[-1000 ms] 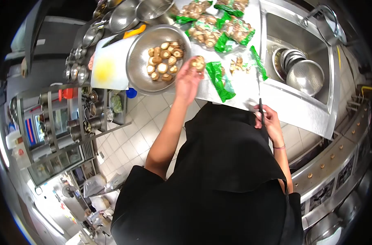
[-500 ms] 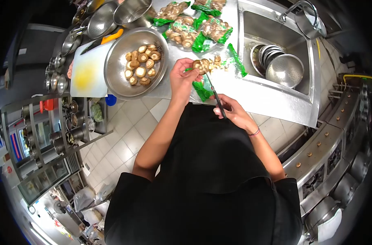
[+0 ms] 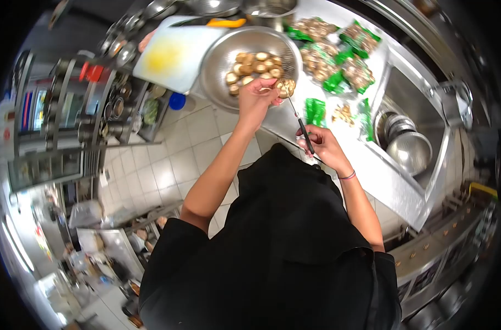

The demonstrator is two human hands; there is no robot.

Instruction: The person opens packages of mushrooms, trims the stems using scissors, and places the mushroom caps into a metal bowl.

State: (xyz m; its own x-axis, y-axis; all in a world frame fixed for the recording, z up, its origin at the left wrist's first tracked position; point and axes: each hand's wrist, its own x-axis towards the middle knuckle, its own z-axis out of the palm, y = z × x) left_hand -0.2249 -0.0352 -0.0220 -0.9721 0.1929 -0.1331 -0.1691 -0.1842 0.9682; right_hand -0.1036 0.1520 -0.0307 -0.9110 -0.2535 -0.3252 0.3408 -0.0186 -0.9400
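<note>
My left hand point(image 3: 255, 103) pinches a brown mushroom point(image 3: 286, 88) at the right rim of a wide metal bowl point(image 3: 213, 69). Closed round the black handle of a small knife point(image 3: 304, 131) is my right hand point(image 3: 326, 147). The knife's thin blade points up at the mushroom and seems to touch it. Several whole mushrooms point(image 3: 260, 67) lie in the bowl, pale undersides mostly up. To the right, a small heap of cut stem pieces point(image 3: 343, 114) rests on the steel counter point(image 3: 352, 148) between green plastic wrappers point(image 3: 315, 111).
Several green-trimmed mushroom packs point(image 3: 320, 60) stand at the back of the counter. A white cutting board point(image 3: 176, 52) with a yellow stain lies left of the bowl, a yellow-handled knife point(image 3: 226, 23) at its far edge. On the right, a sink point(image 3: 409, 91) holds metal bowls and a colander point(image 3: 410, 153).
My view has turned, so the counter appears rotated and shifted right. The left hand with the mushroom has moved from the counter to the bowl's rim; the knife has followed.
</note>
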